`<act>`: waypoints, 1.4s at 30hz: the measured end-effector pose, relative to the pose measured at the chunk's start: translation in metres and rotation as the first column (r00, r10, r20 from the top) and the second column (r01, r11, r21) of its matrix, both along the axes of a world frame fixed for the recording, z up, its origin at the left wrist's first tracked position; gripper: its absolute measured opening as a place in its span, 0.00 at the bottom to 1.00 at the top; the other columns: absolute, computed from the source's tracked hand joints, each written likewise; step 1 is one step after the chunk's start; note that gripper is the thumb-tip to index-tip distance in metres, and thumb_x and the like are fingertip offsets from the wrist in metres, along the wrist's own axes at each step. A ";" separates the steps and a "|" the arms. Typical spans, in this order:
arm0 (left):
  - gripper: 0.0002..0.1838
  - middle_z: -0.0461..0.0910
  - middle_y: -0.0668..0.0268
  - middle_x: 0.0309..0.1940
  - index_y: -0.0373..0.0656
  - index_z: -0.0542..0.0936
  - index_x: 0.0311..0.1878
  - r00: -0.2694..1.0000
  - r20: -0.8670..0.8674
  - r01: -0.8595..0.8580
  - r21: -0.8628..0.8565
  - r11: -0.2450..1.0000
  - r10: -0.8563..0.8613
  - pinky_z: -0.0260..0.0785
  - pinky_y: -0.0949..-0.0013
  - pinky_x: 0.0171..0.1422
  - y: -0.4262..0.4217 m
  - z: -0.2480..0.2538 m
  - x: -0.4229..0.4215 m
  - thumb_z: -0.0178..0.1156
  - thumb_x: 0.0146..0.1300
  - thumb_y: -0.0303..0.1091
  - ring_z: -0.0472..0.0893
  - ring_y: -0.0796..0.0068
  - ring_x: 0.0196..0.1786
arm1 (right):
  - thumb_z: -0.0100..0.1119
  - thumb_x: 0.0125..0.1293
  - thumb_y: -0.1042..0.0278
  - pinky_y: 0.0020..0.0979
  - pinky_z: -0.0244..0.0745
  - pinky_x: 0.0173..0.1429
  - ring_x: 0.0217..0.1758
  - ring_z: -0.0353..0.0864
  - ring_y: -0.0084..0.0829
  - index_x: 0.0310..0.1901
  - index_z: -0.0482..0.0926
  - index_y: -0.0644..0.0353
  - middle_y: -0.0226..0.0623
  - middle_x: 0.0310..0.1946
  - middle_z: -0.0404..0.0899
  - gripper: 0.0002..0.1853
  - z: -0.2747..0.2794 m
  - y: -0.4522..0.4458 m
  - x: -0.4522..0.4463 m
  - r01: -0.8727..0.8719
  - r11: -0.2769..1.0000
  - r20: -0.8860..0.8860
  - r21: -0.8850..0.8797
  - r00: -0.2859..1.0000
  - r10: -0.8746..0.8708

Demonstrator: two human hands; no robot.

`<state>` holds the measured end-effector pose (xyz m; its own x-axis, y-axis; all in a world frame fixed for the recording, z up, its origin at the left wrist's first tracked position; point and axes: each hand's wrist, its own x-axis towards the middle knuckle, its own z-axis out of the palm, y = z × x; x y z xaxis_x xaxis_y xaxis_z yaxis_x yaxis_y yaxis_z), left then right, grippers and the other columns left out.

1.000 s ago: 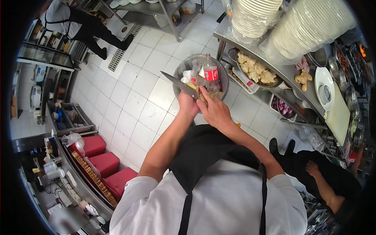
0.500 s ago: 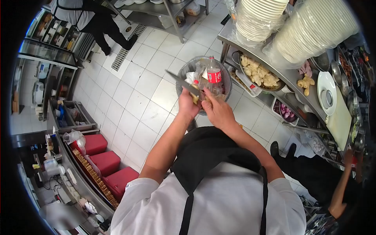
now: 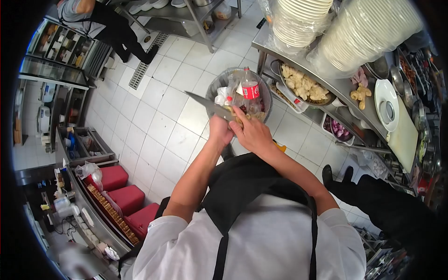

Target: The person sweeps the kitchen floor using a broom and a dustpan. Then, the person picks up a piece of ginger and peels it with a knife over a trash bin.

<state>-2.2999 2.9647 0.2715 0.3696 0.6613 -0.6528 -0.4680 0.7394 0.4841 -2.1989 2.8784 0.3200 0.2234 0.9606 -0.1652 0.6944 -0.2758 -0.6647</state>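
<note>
- So the knife [image 3: 210,106] is up in front of the person's belly, blade slanting out to the left, tip well clear of the fingers.
- Right hand [image 3: 253,134] is wrapped round the handle end, thumb and fingers close to the blade (handle itself is hidden, so I'm going by where the blade ends).
- Left hand [image 3: 220,130] is curled in a loose fist right under the blade, against the right one. A pale yellow bit [image 3: 229,108] pokes out by the steel; can't tell from here how firmly the left has it.
- Just past the hands, on the floor, is a lined bin [image 3: 210,88], and part of the blade is over its near left side. A Coke bottle [image 3: 250,91] stands in there beside some white scraps [image 3: 222,95].
- Right of the bin, on a shelf under the counter [image 3: 337,85], there's a big pan of ginger [image 3: 303,84], then a tub of purple onions [image 3: 339,129].
- Up top: bagged stacks of plates [image 3: 305,21], loose ginger [image 3: 361,95], a white dish [image 3: 387,95], a board [image 3: 403,142].
- Two other people are about, one far left, one near right in black.
</note>
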 end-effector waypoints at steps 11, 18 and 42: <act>0.21 0.78 0.63 0.36 0.41 0.73 0.46 0.991 0.008 0.132 0.053 0.990 -0.132 0.65 0.74 0.24 0.002 0.000 -0.015 0.38 0.75 0.49 0.76 0.72 0.31 | 0.44 0.71 0.48 0.49 0.72 0.48 0.44 0.79 0.57 0.68 0.65 0.50 0.58 0.39 0.79 0.27 -0.022 -0.006 0.013 0.016 0.990 -0.158 0.138 0.987 0.006; 0.22 0.79 0.60 0.42 0.40 0.74 0.50 0.992 -0.011 0.123 0.003 0.992 -0.123 0.76 0.62 0.48 0.007 -0.016 -0.015 0.42 0.74 0.50 0.80 0.65 0.43 | 0.45 0.70 0.45 0.51 0.73 0.44 0.40 0.78 0.59 0.69 0.63 0.47 0.61 0.34 0.76 0.29 -0.014 -0.014 0.002 -0.014 0.990 0.005 0.142 1.000 0.014; 0.23 0.78 0.66 0.33 0.43 0.74 0.47 0.966 -0.120 0.250 0.175 0.952 -0.231 0.64 0.74 0.27 -0.007 -0.006 -0.024 0.39 0.75 0.52 0.76 0.76 0.29 | 0.40 0.71 0.43 0.49 0.73 0.50 0.47 0.79 0.55 0.68 0.64 0.52 0.57 0.45 0.79 0.30 -0.011 0.005 0.024 0.021 1.000 -0.228 0.007 0.973 -0.019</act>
